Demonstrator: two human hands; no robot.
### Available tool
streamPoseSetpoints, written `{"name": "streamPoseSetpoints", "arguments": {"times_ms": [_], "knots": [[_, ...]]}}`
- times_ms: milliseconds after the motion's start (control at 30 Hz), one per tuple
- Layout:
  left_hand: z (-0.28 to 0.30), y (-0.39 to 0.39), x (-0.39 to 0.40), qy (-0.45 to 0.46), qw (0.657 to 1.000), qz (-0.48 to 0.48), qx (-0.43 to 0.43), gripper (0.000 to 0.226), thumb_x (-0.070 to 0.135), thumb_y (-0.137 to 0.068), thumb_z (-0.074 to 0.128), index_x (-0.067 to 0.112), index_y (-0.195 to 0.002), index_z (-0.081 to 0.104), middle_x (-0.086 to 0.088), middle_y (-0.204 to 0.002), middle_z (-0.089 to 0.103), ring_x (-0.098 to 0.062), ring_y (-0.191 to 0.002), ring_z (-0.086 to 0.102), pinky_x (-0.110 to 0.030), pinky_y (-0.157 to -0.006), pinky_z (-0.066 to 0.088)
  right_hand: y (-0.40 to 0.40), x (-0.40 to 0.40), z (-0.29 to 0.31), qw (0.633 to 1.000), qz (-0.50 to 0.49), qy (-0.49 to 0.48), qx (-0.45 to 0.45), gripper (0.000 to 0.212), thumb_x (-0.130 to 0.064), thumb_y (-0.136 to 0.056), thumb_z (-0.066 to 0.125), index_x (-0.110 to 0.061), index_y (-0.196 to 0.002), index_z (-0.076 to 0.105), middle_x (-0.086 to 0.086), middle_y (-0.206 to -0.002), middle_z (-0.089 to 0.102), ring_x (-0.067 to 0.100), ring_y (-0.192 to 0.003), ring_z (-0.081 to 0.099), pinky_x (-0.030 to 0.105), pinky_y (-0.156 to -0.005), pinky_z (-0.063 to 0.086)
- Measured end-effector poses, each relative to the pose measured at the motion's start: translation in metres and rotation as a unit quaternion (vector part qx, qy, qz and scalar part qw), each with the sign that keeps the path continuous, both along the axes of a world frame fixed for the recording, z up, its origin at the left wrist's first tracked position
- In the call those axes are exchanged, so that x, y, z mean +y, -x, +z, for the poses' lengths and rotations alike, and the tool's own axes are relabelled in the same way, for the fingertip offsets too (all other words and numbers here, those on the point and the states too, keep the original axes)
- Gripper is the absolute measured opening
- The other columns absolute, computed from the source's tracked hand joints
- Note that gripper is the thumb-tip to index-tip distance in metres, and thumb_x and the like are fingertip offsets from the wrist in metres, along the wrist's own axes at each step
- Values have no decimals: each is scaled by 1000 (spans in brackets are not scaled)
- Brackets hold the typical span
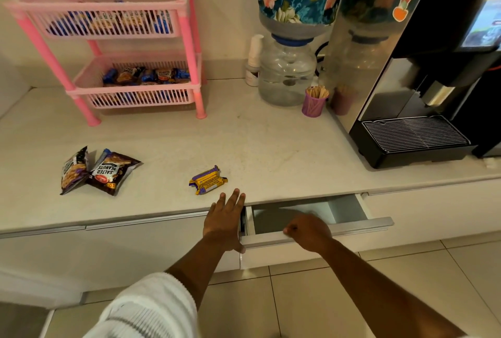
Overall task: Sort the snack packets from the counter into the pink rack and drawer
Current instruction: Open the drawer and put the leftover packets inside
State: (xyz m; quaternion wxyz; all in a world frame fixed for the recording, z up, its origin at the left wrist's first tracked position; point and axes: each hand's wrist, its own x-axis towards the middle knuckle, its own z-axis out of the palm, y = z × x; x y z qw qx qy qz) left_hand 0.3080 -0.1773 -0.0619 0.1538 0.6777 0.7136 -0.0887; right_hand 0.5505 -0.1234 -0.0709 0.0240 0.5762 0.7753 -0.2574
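Two dark salted-peanut packets (108,171) lie side by side on the white counter (271,153) at the left. A small yellow-and-purple packet (208,180) lies near the counter's front edge. My left hand (226,219) hovers just in front of it with fingers straight, over the counter edge. My right hand (309,230) grips the front rail of the drawer (349,209), which is pulled partly out; the visible part of its inside is bare. The pink rack (187,39) stands at the back left with several packets in both of its trays.
A water dispenser jar (287,74) with a floral-covered bottle stands at the back middle. Beside it are a purple cup of wooden sticks (314,104) and a white bottle (254,61). A black coffee machine (412,137) fills the right. Beige floor tiles lie below.
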Motion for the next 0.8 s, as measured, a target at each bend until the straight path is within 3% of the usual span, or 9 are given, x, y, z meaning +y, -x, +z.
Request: {"name": "streamPoseSetpoints", "arguments": {"times_ms": [300, 533, 800], "knots": [[7, 4, 2, 33, 999, -36, 19, 165, 66, -39, 89, 18, -154, -20, -4, -163, -23, -37, -151, -14, -50, -124, 8, -10, -1, -1, 995, 41, 87, -31, 32, -49, -85, 71, -19, -93, 79, -1, -90, 76, 13, -83, 69, 25, -76, 54], [7, 4, 1, 24, 999, -38, 18, 165, 71, -38, 86, 19, -154, -19, -4, -164, -21, -38, -151, -11, -51, -123, 10, -18, -8, -1, 981, 68, 176, -36, 31, -41, -78, 80, -17, -96, 81, -1, -95, 79, 11, -91, 71, 31, -90, 56], [5, -1, 0, 28, 999, -23, 26, 163, 68, -42, 87, 19, -154, -22, -4, -163, -25, -37, -150, -15, -51, -122, 7, -26, -20, 3, 966, 90, 242, -18, 34, -32, -79, 82, -9, -104, 79, 7, -103, 77, 22, -98, 71, 39, -96, 56]]}}
